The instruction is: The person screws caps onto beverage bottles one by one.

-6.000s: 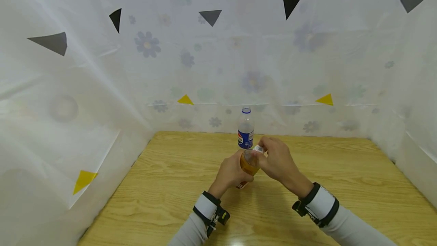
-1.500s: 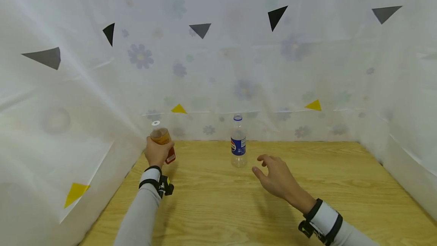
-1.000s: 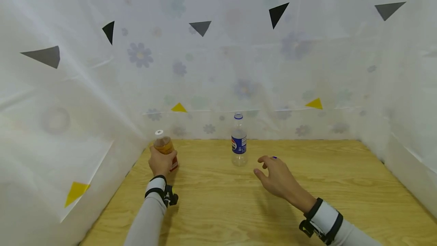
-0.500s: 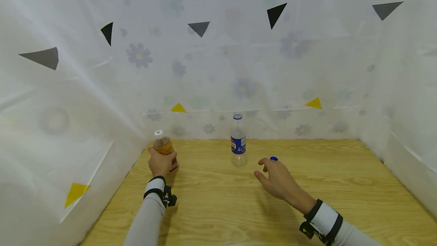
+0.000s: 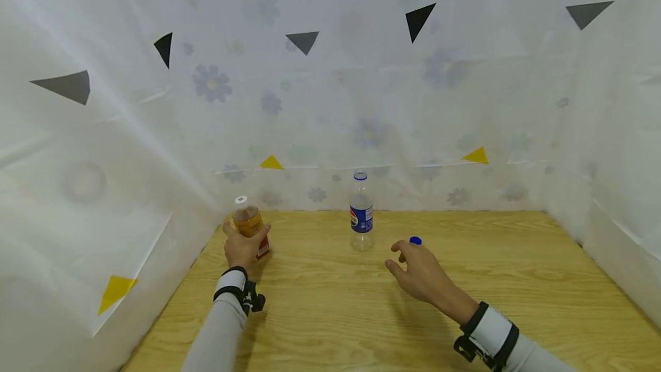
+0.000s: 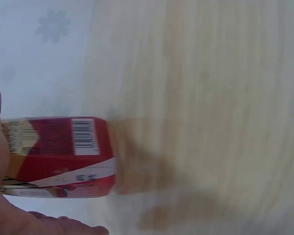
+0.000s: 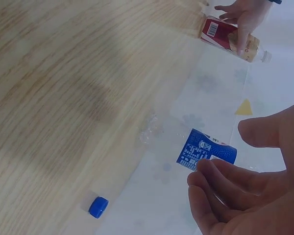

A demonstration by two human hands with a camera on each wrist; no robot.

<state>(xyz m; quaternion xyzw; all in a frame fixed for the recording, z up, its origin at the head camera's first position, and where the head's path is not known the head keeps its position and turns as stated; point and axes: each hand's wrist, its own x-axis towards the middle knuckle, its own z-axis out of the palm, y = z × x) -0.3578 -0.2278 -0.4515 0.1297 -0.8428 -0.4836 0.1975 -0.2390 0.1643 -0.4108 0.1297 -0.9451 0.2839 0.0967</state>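
Observation:
A capped bottle of amber drink with a red label stands upright at the table's back left. My left hand is around its near side, thumb and fingers spread loosely apart; the left wrist view shows the red label beside the fingers. Toward the middle stands a clear, capless Pepsi bottle with a blue label. My right hand hovers to its right, fingers loosely bent, holding nothing. Just beyond its knuckles lies a blue bottle cap, seen whole on the table in the right wrist view.
The wood-grain table ends at a white flowered sheet behind and at both sides. Black, grey and yellow triangles are stuck on the sheet.
Earlier both hands were at the amber bottle, the right at its white cap. The left hand has carried it left, set it down and loosened its fingers. The blue cap has come into view.

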